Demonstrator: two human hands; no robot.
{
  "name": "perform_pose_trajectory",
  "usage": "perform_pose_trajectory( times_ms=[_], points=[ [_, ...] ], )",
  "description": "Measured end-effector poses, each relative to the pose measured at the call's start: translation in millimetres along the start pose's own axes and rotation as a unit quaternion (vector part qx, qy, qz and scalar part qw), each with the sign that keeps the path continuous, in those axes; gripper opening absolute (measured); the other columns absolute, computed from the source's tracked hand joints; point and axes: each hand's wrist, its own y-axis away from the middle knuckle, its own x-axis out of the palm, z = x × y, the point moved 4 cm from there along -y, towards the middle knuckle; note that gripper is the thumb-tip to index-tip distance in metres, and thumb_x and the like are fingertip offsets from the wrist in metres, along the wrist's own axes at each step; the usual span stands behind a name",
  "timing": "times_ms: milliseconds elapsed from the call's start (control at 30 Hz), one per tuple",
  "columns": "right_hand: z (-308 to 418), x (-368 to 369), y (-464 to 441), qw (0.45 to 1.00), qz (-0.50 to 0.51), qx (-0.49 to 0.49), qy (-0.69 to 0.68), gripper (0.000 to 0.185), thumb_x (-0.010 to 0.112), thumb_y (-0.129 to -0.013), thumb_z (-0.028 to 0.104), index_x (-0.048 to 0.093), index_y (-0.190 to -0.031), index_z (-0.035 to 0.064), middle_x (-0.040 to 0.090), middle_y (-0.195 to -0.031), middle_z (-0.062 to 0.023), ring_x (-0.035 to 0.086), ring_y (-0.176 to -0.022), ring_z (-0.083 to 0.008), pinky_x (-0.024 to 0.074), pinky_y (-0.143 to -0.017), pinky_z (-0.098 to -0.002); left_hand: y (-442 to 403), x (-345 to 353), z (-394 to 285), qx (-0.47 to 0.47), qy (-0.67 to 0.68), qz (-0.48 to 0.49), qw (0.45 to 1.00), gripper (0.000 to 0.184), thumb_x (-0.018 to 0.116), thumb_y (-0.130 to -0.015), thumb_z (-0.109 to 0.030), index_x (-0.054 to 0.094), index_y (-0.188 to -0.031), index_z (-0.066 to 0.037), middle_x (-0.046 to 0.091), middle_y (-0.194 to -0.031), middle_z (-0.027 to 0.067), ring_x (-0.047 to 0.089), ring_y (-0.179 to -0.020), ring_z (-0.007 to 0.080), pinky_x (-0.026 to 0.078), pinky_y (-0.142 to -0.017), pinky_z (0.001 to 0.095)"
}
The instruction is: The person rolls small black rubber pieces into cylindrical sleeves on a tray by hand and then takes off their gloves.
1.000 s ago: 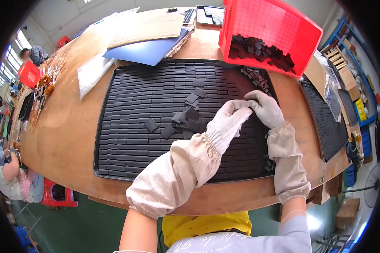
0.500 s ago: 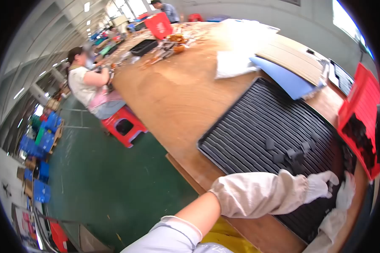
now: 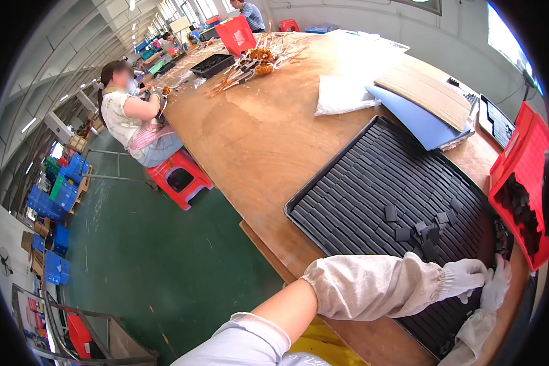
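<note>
My left hand (image 3: 465, 278), in a white glove and beige sleeve, is over the right part of the black tray (image 3: 329, 177). Its fingers are bent together at the tips around something I cannot make out. Close against it, my right hand (image 3: 496, 285) is gloved too, fingers pinched near the tray's right edge; what it holds is hidden. Rows of small black pieces fill the tray. Loose black square pieces (image 3: 431, 235) lie on top of the rows, left of my hands. Small dark parts (image 3: 502, 239) are heaped along the tray's right side.
A red bin (image 3: 534, 177) holding black pieces stands at the right. Behind the tray lie a blue sheet (image 3: 402, 116), cardboard (image 3: 424, 91) and a white bag (image 3: 344, 96). A co-worker (image 3: 131, 119) sits on a red stool (image 3: 180, 177) at the table's left edge.
The view has swung left, so the tray and hands now appear at lower right and the seated co-worker shows fully. My hands remain close together over the tray's right part.
</note>
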Motion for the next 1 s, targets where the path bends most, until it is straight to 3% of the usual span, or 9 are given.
perform_pose_trajectory(
  times_ms=[133, 200, 300, 500, 600, 700, 733, 833, 1000],
  points=[
    [-3.7, 3.3, -0.7, 1.000, 0.010, -0.007, 0.003, 0.034, 0.057, -0.082, 0.004, 0.058, -0.115, 0.0085, 0.057, -0.113, -0.0145, 0.054, -0.104, -0.0360, 0.0438, -0.089, -0.0459, 3.9, -0.2, -3.8, 0.024, 0.062, 0.008, 0.998, 0.023, 0.051, -0.086, -0.010, 0.060, -0.106, -0.004, 0.054, -0.073, 0.0018, 0.057, -0.060, 0.0089, 0.054, -0.053, 0.0250],
    [-4.8, 1.3, -0.6, 0.996, 0.089, 0.002, -0.022, 0.033, 0.057, -0.082, 0.003, 0.060, -0.114, 0.0081, 0.057, -0.115, -0.0146, 0.054, -0.106, -0.0358, 0.0441, -0.090, -0.0446, 0.0, -1.2, 3.3, 0.014, 0.078, 0.030, 0.996, 0.027, 0.052, -0.084, -0.008, 0.061, -0.109, -0.003, 0.054, -0.073, 0.0017, 0.057, -0.061, 0.0086, 0.054, -0.054, 0.0248],
    [-1.3, 1.3, 1.3, 0.999, 0.029, 0.000, -0.037, 0.031, 0.057, -0.081, 0.003, 0.060, -0.112, 0.0071, 0.057, -0.113, -0.0143, 0.054, -0.105, -0.0351, 0.0441, -0.089, -0.0439, 0.1, -0.8, 5.0, 0.013, 0.114, 0.046, 0.992, 0.033, 0.055, -0.081, -0.004, 0.061, -0.113, -0.002, 0.059, -0.078, 0.0033, 0.060, -0.064, 0.0107, 0.055, -0.060, 0.0253],
    [2.1, -4.8, -5.2, 0.998, -0.003, 0.015, -0.054, 0.027, 0.057, -0.086, 0.001, 0.060, -0.113, 0.0052, 0.057, -0.112, -0.0145, 0.055, -0.105, -0.0335, 0.0450, -0.090, -0.0414, 7.8, -3.2, -5.3, 0.020, -0.010, 0.011, 1.000, 0.041, 0.055, -0.077, -0.003, 0.062, -0.117, 0.001, 0.065, -0.091, 0.0075, 0.065, -0.073, 0.0152, 0.054, -0.069, 0.0265],
    [4.1, -15.1, -4.1, 0.985, -0.061, -0.013, -0.163, 0.024, 0.056, -0.090, -0.001, 0.061, -0.113, 0.0028, 0.056, -0.110, -0.0139, 0.056, -0.104, -0.0291, 0.0450, -0.092, -0.0365, 3.2, -4.6, -5.2, 0.037, 0.033, 0.019, 0.999, 0.041, 0.057, -0.081, -0.006, 0.059, -0.121, 0.002, 0.065, -0.093, 0.0071, 0.064, -0.073, 0.0139, 0.055, -0.066, 0.0260],
    [18.3, -34.6, 1.2, 0.953, -0.093, -0.029, -0.286, 0.021, 0.055, -0.091, -0.004, 0.061, -0.110, -0.0005, 0.055, -0.108, -0.0122, 0.056, -0.103, -0.0247, 0.0439, -0.093, -0.0326, -5.5, -12.7, 3.9, 0.043, 0.102, -0.039, 0.993, 0.042, 0.061, -0.091, -0.016, 0.052, -0.127, 0.004, 0.064, -0.099, 0.0057, 0.061, -0.072, 0.0101, 0.054, -0.060, 0.0241],
    [26.4, -39.6, 4.4, 0.954, -0.093, -0.029, -0.285, 0.021, 0.055, -0.091, -0.004, 0.061, -0.110, -0.0005, 0.055, -0.108, -0.0122, 0.056, -0.103, -0.0247, 0.0439, -0.093, -0.0326, -5.8, -12.3, 4.6, 0.043, 0.102, -0.038, 0.993, 0.042, 0.061, -0.091, -0.016, 0.052, -0.127, 0.004, 0.064, -0.099, 0.0057, 0.061, -0.072, 0.0101, 0.054, -0.060, 0.0241],
    [59.9, -55.0, 8.7, 0.891, -0.049, -0.002, -0.451, 0.023, 0.053, -0.087, -0.011, 0.063, -0.104, -0.0012, 0.054, -0.107, -0.0112, 0.055, -0.101, -0.0240, 0.0444, -0.090, -0.0323, -7.0, -15.1, 1.6, 0.047, 0.118, -0.027, 0.992, 0.038, 0.060, -0.092, -0.016, 0.055, -0.125, 0.001, 0.063, -0.097, 0.0041, 0.060, -0.075, 0.0087, 0.054, -0.060, 0.0226],
    [70.1, -64.8, 12.4, 0.921, -0.055, -0.087, -0.375, 0.026, 0.055, -0.081, -0.013, 0.064, -0.101, 0.0009, 0.054, -0.105, -0.0114, 0.054, -0.098, -0.0240, 0.0443, -0.086, -0.0325, -4.7, -15.1, 0.1, 0.051, 0.091, -0.005, 0.995, 0.036, 0.059, -0.092, -0.017, 0.056, -0.124, 0.000, 0.063, -0.097, 0.0036, 0.060, -0.076, 0.0084, 0.053, -0.060, 0.0224]
  ],
)
